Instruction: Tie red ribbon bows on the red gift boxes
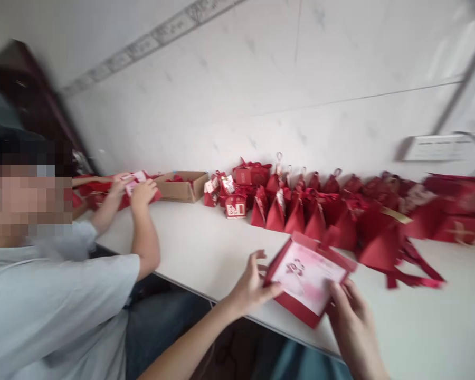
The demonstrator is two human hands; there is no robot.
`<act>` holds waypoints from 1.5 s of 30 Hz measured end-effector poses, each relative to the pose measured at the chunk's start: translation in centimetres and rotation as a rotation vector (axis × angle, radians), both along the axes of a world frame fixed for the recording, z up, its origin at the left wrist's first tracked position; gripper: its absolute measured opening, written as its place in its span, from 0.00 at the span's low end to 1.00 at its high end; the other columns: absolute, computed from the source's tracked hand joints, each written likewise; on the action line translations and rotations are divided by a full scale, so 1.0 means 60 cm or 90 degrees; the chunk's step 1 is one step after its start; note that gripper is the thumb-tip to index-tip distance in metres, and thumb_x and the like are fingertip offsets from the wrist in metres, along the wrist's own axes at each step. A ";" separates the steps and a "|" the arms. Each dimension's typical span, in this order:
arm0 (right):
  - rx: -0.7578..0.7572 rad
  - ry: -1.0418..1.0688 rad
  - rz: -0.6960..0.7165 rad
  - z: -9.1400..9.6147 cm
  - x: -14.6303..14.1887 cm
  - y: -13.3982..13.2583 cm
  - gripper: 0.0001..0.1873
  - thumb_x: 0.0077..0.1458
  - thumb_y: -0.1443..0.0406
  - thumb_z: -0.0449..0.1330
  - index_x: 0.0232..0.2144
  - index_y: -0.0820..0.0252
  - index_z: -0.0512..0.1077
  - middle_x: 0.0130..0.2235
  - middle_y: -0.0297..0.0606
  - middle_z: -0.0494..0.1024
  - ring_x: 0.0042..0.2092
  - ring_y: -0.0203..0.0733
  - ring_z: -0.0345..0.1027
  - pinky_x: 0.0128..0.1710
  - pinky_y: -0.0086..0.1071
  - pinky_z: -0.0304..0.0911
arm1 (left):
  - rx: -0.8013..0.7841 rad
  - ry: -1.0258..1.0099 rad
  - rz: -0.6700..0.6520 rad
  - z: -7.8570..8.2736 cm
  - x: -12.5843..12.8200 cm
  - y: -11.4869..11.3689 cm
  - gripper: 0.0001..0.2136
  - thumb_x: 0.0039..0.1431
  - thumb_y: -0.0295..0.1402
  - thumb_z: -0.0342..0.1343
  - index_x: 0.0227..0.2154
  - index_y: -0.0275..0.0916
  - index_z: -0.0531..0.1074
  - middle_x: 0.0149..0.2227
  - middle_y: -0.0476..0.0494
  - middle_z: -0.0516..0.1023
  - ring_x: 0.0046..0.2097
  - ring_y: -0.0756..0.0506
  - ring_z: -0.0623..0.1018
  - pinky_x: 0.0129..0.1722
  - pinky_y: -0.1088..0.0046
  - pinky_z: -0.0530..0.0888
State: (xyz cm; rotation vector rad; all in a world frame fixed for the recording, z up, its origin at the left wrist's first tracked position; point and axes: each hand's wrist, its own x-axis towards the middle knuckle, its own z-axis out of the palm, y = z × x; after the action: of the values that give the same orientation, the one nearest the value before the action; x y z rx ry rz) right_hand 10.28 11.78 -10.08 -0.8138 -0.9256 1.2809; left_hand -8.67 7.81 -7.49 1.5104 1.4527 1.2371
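A flat red gift box with a pink and white front (306,277) lies tilted at the near edge of the white table (206,248). My left hand (251,287) grips its left edge, thumb on the pink face. My right hand (350,314) holds its lower right corner with the fingers curled round it. The picture is smeared by motion.
Several folded red pyramid boxes (296,214) and small red boxes (235,206) crowd the back of the table along the white wall. A brown carton (182,186) stands further left. A person in a pale shirt (55,306) sits at the left, hands (136,190) on a red box.
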 end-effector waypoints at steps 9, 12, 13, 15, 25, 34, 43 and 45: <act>0.039 0.198 0.119 0.075 -0.044 -0.033 0.19 0.52 0.55 0.63 0.46 0.51 0.71 0.49 0.38 0.75 0.50 0.43 0.69 0.47 0.36 0.68 | 0.144 -0.207 0.025 0.050 0.032 -0.044 0.27 0.48 0.44 0.61 0.50 0.38 0.66 0.47 0.37 0.76 0.49 0.36 0.75 0.47 0.62 0.73; 0.037 0.225 0.160 0.071 -0.036 -0.038 0.16 0.50 0.57 0.65 0.42 0.52 0.74 0.47 0.38 0.77 0.49 0.43 0.70 0.47 0.36 0.68 | 0.217 -0.094 0.040 0.060 0.028 -0.065 0.30 0.46 0.39 0.64 0.53 0.40 0.63 0.50 0.37 0.74 0.49 0.37 0.75 0.45 0.65 0.74; 0.027 0.231 0.171 0.070 -0.033 -0.040 0.15 0.48 0.58 0.67 0.40 0.52 0.75 0.46 0.38 0.78 0.48 0.43 0.70 0.46 0.36 0.69 | 0.242 -0.063 0.044 0.063 0.028 -0.070 0.31 0.45 0.38 0.65 0.54 0.41 0.62 0.51 0.37 0.72 0.50 0.38 0.74 0.46 0.66 0.74; 0.002 0.242 0.179 0.072 -0.027 -0.045 0.14 0.43 0.61 0.69 0.35 0.52 0.76 0.43 0.36 0.79 0.45 0.43 0.72 0.43 0.34 0.70 | 0.288 -0.031 0.043 0.068 0.030 -0.078 0.33 0.45 0.36 0.66 0.55 0.42 0.61 0.53 0.37 0.70 0.52 0.38 0.73 0.48 0.67 0.73; -0.128 0.264 0.178 0.106 -0.027 -0.087 0.14 0.43 0.59 0.70 0.34 0.57 0.77 0.38 0.35 0.80 0.37 0.37 0.74 0.31 0.24 0.72 | 0.212 -0.116 -0.016 0.065 0.045 -0.096 0.32 0.46 0.39 0.65 0.55 0.42 0.60 0.55 0.38 0.68 0.56 0.38 0.69 0.55 0.62 0.67; 0.008 -0.069 0.049 0.096 -0.026 -0.121 0.20 0.48 0.51 0.64 0.35 0.61 0.75 0.36 0.43 0.80 0.32 0.44 0.74 0.32 0.35 0.71 | 0.040 -0.442 -0.049 0.064 0.040 -0.102 0.28 0.46 0.56 0.59 0.43 0.39 0.70 0.44 0.39 0.77 0.48 0.35 0.75 0.44 0.61 0.73; 0.245 -0.224 -0.107 0.139 0.000 -0.103 0.16 0.49 0.53 0.62 0.27 0.60 0.75 0.28 0.41 0.80 0.29 0.46 0.75 0.28 0.33 0.70 | -0.022 -0.531 -0.117 0.065 0.053 -0.097 0.29 0.50 0.50 0.59 0.53 0.43 0.65 0.45 0.38 0.78 0.38 0.39 0.80 0.31 0.67 0.76; 0.249 -0.236 -0.111 0.139 0.005 -0.099 0.16 0.50 0.53 0.62 0.28 0.60 0.75 0.29 0.42 0.81 0.31 0.47 0.75 0.29 0.34 0.71 | -0.016 -0.533 -0.126 0.067 0.057 -0.097 0.33 0.49 0.49 0.61 0.57 0.47 0.60 0.47 0.39 0.77 0.40 0.38 0.79 0.33 0.65 0.77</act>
State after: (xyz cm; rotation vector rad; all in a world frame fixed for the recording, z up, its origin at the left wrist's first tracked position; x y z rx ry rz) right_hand 10.56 5.84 -1.73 -0.8112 -1.3199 0.7725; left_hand -5.27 1.99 -3.49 0.8949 0.7396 1.4616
